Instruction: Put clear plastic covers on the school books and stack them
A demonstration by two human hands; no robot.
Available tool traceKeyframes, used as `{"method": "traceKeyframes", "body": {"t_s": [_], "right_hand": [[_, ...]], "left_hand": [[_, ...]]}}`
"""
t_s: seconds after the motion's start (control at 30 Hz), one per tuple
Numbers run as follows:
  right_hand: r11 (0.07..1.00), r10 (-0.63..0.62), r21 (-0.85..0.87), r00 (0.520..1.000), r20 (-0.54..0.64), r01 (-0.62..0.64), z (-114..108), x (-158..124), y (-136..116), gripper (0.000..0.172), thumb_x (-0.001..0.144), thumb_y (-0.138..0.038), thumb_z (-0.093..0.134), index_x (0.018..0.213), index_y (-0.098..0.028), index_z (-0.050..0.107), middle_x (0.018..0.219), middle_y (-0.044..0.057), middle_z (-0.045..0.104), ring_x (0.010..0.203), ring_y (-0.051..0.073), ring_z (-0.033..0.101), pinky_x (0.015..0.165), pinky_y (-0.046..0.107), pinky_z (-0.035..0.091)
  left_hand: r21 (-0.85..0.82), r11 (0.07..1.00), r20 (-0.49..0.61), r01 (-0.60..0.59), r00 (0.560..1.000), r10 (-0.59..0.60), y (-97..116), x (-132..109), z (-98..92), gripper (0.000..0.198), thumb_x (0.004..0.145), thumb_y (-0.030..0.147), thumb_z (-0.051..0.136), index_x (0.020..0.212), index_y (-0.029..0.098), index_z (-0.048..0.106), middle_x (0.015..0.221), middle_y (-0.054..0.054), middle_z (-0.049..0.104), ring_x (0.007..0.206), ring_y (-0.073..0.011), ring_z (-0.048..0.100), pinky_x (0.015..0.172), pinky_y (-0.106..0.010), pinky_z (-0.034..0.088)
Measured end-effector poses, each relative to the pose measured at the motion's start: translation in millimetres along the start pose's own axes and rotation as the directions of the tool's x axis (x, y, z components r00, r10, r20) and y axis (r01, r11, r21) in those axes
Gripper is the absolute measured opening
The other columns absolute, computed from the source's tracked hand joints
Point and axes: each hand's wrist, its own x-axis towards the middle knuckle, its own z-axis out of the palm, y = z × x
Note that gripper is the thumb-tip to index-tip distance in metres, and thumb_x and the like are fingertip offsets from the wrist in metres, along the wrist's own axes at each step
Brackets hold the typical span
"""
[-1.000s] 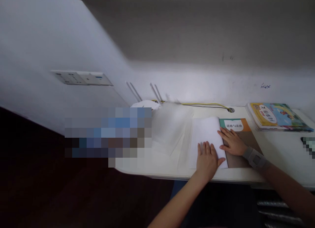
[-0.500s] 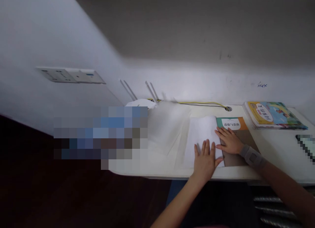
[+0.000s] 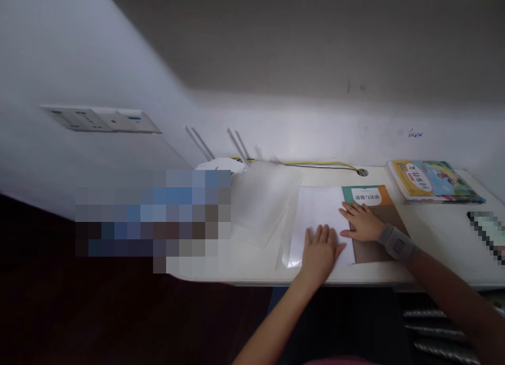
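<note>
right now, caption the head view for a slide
Left hand flat on a white sheet, right hand on the book beside it

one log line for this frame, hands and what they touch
left hand flat on white page | right hand flat on book at page edge | book stack far right on desk

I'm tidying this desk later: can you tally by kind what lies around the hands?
Green-and-orange book: 1
White sheet: 1
Stack of colourful books: 1
Heap of clear plastic sheets: 1
Router: 1
Yellow cable: 1
Total: 6
</note>
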Motion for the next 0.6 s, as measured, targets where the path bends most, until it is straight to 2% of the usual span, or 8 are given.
{"method": "traceKeyframes", "body": {"t_s": [0.1,0.2,0.27,0.37,0.43,0.5,0.57,0.6], "right_hand": [[0.999,0.041,0.021,0.998,-0.043,-0.040,-3,-10,-14,0.075,0.083,-0.060,0.044,0.141,-0.013,0.032,0.149,0.019,0.022,0.135,0.036,0.023,0.106,0.054,0.024],[0.997,0.064,0.048,0.990,-0.128,-0.059,4,-32,-39,0.080,0.083,-0.062,0.044,0.141,-0.007,0.032,0.147,0.024,0.025,0.135,0.034,0.025,0.107,0.048,0.026],[0.998,0.046,0.058,0.985,-0.167,-0.036,13,-47,-57,0.085,0.080,-0.065,0.046,0.140,-0.005,0.033,0.145,0.026,0.027,0.134,0.033,0.027,0.107,0.045,0.027],[0.998,0.044,0.048,0.974,-0.222,-0.034,27,-62,-76,0.088,0.077,-0.067,0.049,0.137,-0.005,0.038,0.145,0.026,0.026,0.136,0.036,0.022,0.108,0.048,0.025],[0.998,0.053,0.045,0.967,-0.251,-0.043,33,-65,-80,0.083,0.078,-0.065,0.049,0.136,-0.006,0.040,0.146,0.025,0.026,0.136,0.037,0.019,0.108,0.049,0.024],[0.998,0.046,0.055,0.961,-0.271,-0.032,35,-65,-80,0.078,0.080,-0.062,0.050,0.136,-0.008,0.040,0.146,0.024,0.026,0.137,0.036,0.019,0.108,0.049,0.025],[0.997,0.037,0.073,0.955,-0.295,-0.016,37,-64,-78,0.079,0.079,-0.059,0.054,0.137,-0.008,0.039,0.146,0.024,0.027,0.137,0.035,0.020,0.108,0.050,0.026],[0.996,0.033,0.086,0.950,-0.310,-0.006,37,-63,-77,0.080,0.078,-0.058,0.056,0.138,-0.008,0.037,0.146,0.024,0.027,0.136,0.036,0.020,0.108,0.050,0.027]], "left_hand": [[0.071,0.984,-0.038,0.161,0.987,-0.158,-29,0,-7.5,0.048,0.091,0.029,0.040,0.136,0.011,0.041,0.141,-0.016,0.040,0.130,-0.0306,0.037,0.104,-0.050,0.032],[0.094,0.947,-0.060,0.307,0.951,-0.302,-60,-6,-10.5,0.054,0.089,0.027,0.042,0.136,0.002,0.036,0.140,-0.024,0.038,0.124,-0.0329,0.043,0.096,-0.044,0.040],[0.066,0.940,-0.045,0.334,0.942,-0.332,-75,-11,-9.7,0.054,0.089,0.027,0.041,0.135,0.000,0.036,0.135,-0.026,0.044,0.115,-0.0319,0.051,0.090,-0.041,0.044],[-0.018,0.940,-0.028,0.340,0.940,-0.341,-86,-14,-7.8,0.051,0.086,0.019,0.040,0.133,-0.001,0.036,0.123,-0.024,0.054,0.107,-0.0297,0.054,0.090,-0.040,0.043],[-0.111,0.923,-0.015,0.369,0.928,-0.373,-91,-13,-8.8,0.052,0.084,0.014,0.039,0.134,-0.001,0.035,0.116,-0.024,0.057,0.103,-0.0286,0.056,0.090,-0.040,0.043],[-0.264,0.866,0.016,0.425,0.899,-0.437,-96,-10,-13.3,0.055,0.082,0.013,0.040,0.136,0.003,0.033,0.111,-0.021,0.059,0.095,-0.0257,0.059,0.086,-0.040,0.045],[-0.488,0.746,0.054,0.452,0.869,-0.491,-102,-7,-22.4,0.060,0.080,0.015,0.043,0.138,0.009,0.029,0.106,-0.016,0.060,0.080,-0.0202,0.061,0.077,-0.037,0.048],[-0.615,0.659,0.067,0.433,0.861,-0.504,-104,-5,-28.9,0.062,0.079,0.016,0.045,0.138,0.012,0.028,0.104,-0.013,0.061,0.072,-0.0170,0.060,0.072,-0.034,0.049]]}}
